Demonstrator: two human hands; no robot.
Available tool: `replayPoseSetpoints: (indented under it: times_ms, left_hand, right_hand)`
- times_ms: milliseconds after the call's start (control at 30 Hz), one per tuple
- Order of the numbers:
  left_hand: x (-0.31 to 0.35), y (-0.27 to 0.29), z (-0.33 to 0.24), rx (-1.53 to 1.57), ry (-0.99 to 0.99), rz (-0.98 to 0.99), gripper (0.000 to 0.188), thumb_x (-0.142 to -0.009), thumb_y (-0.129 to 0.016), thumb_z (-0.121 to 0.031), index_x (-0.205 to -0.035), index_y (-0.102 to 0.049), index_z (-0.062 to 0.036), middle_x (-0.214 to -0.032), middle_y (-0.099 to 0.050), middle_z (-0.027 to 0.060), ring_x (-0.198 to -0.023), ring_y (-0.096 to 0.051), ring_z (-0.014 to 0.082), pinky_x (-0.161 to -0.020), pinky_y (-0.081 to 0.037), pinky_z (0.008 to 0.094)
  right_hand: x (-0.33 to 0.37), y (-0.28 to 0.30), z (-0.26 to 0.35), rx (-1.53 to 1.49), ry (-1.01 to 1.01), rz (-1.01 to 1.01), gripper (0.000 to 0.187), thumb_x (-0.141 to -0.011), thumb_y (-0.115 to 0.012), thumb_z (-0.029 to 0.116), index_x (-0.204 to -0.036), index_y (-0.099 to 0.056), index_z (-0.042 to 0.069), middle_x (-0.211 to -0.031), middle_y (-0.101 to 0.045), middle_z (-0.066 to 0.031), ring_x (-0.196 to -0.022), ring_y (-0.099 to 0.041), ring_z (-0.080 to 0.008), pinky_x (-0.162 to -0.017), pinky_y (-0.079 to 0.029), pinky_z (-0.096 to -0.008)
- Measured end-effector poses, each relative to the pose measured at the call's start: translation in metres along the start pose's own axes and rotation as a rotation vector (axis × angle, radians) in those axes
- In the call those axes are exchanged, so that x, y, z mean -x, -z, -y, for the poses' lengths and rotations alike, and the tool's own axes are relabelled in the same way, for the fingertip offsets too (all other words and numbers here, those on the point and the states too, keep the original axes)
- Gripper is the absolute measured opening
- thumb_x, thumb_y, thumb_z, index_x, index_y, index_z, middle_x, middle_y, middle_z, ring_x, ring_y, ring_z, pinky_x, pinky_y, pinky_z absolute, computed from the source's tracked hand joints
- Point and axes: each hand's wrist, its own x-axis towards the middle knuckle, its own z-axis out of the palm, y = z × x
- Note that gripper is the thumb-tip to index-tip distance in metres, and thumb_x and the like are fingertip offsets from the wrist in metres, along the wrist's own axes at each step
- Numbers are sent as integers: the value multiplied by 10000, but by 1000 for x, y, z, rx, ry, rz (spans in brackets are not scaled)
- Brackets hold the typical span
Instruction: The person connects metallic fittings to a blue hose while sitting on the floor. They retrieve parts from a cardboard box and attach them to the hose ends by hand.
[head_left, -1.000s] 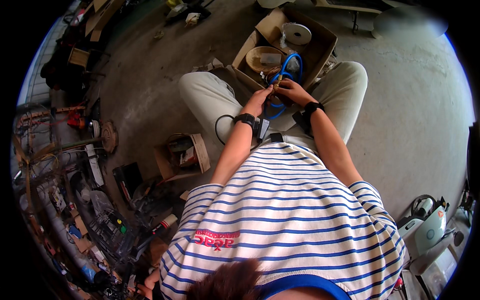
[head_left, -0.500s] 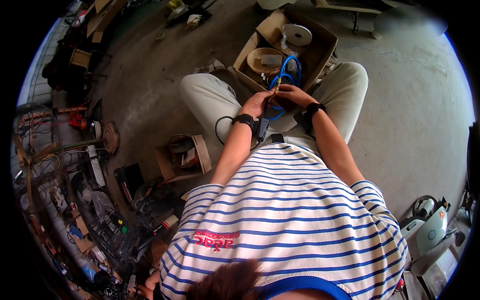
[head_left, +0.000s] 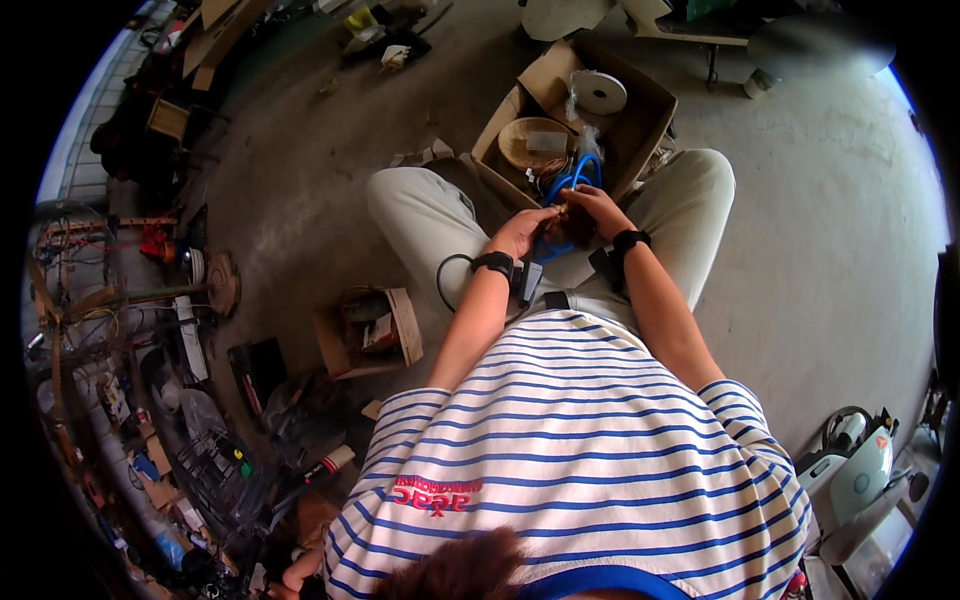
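Between my knees, both hands come together at a small brass-coloured fitting [head_left: 562, 209]. My left hand [head_left: 518, 233] pinches it from the left with thumb and fingers. My right hand [head_left: 598, 211] has its fingers closed on it from the right and slightly farther away. A blue hose [head_left: 590, 162] loops up beyond my fingers and hangs below them too; where it joins the fitting is hidden. Just past my hands stands an open cardboard box [head_left: 652, 125]. It contains a white spool [head_left: 600, 92] and a round, tan, basket-like dish [head_left: 514, 150].
A smaller cardboard box [head_left: 403, 325] stands on the floor to my left. Farther left lie a rusty round disc [head_left: 222, 284] and heaped parts and cables. At the lower right is a pale scooter-like body [head_left: 866, 462]. Some bare skin [head_left: 300, 572] shows at the lower left.
The whole view has shifted slightly, so body and box sit lower in it. The blue loop has dropped closer to my hands, and less of the brass fitting shows between my fingers.
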Motion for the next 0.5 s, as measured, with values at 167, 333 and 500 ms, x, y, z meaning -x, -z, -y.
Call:
replayPoseSetpoints:
  times_ms: [167,333,500]
  left_hand:
    - [1,-2,-5,15,-249,-135,320,-881,-507,-369,-949,-594,-68,-726,-512,-37,-672,-465,58,-612,-353,191]
    - [-4,0,-10,158,-387,-68,356,-894,-464,-382,-974,-564,-50,-687,-433,-28,-632,-409,95,-605,-341,225]
    - [-2,8,-8,343,-323,48,288,-839,-451,-265,-1045,-540,-85,-712,-445,7,-608,-407,138,-610,-339,284]
  right_hand:
    - [-6,-1,-3,-127,40,-180,192,-810,-608,226,-901,-573,61,-786,-575,-39,-690,-560,-132,-605,-456,-254]
    - [-12,9,-11,-74,-94,-283,254,-774,-616,266,-884,-580,41,-766,-563,-48,-689,-545,-137,-585,-433,-280]
    - [-20,2,-20,226,3,-267,294,-788,-606,250,-973,-590,23,-806,-584,-37,-722,-547,-123,-638,-434,-246]
